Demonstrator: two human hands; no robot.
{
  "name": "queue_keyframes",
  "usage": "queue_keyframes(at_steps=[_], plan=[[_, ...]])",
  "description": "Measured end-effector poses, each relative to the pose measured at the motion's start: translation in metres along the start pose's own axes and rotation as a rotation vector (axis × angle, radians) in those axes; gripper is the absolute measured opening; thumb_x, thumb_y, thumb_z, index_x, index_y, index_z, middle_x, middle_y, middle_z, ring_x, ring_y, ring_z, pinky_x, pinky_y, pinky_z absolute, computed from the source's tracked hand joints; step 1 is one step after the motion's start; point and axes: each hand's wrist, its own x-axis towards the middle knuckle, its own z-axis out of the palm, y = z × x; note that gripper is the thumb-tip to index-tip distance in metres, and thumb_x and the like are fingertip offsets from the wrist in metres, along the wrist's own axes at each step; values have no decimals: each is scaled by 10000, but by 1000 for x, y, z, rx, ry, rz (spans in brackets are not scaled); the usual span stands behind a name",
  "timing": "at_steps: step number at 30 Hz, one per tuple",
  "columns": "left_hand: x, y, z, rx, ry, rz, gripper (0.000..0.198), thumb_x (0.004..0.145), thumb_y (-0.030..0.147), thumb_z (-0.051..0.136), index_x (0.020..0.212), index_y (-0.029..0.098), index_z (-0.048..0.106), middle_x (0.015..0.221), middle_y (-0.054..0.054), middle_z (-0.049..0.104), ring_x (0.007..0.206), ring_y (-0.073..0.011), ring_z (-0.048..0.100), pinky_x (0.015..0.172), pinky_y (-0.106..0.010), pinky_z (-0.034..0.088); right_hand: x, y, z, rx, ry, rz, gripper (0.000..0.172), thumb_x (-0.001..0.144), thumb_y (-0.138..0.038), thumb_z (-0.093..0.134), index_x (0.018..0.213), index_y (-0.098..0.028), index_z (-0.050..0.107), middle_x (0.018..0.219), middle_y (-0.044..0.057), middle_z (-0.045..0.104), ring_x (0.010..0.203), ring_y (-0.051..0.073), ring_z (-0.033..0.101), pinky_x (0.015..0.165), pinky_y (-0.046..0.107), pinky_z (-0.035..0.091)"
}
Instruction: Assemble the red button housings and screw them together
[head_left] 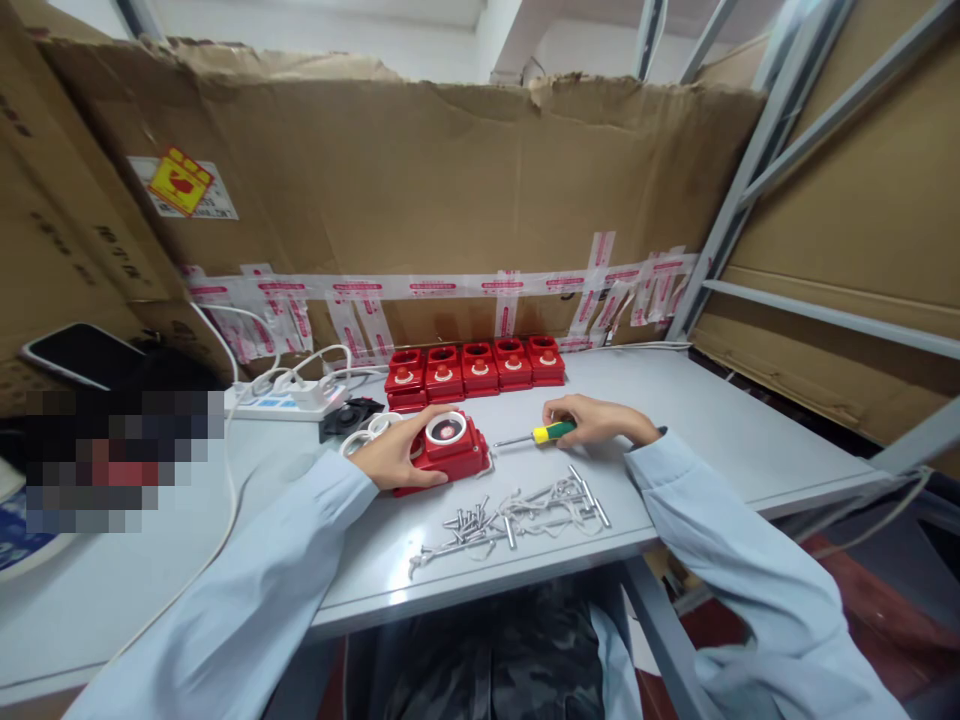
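My left hand [401,453] is wrapped round a red box-shaped device [463,458] with a white ring on top, lying on the grey table. In my right hand [596,420] is a screwdriver [553,432] with a green and yellow handle. Its shaft points left, and the tip is close to the device's right end; whether they touch I cannot tell. In front of both hands lie a pile of screws [471,522] and several metal rods [589,497] tangled with white cord.
Several similar red devices [478,368] stand in a row at the back. A white power strip [285,402] with cables and a small black fan-like part [351,416] are at left. A phone [82,355] lies far left. Cardboard [450,190] walls the back; a metal frame [750,190] stands right.
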Motion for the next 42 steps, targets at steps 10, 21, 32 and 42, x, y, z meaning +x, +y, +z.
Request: queue_keyframes(at_steps=[10,21,32,42], plan=[[0,-2,0,27,4,3,807,654,329,704,1326,242,265,1204,-60,563,1038,-217,577,956,-365,420,0,-2,4,34,-51,-10,243,624,-147,612,847,-169,518,678,-39,497,601,92,435,547,213,319],[0,0,0,11,10,9,801,647,339,705,1318,241,279,1198,-64,573,1037,-225,580,955,-376,422,-1,-9,3,24,-61,-2,250,634,-143,615,866,-160,523,654,-47,481,587,86,421,547,210,308],[0,-2,1,-5,14,11,803,643,345,703,1322,245,286,1217,-75,564,1055,-238,571,965,-406,409,1,-5,6,37,-51,-34,267,642,-156,628,895,-152,545,666,-42,507,594,88,441,548,207,321],[-1,-2,1,-3,13,4,807,644,347,702,1327,239,286,1228,-70,565,1072,-232,568,970,-383,412,1,-6,11,82,-24,-145,402,793,-489,537,902,-126,672,808,49,646,677,118,506,619,242,357]])
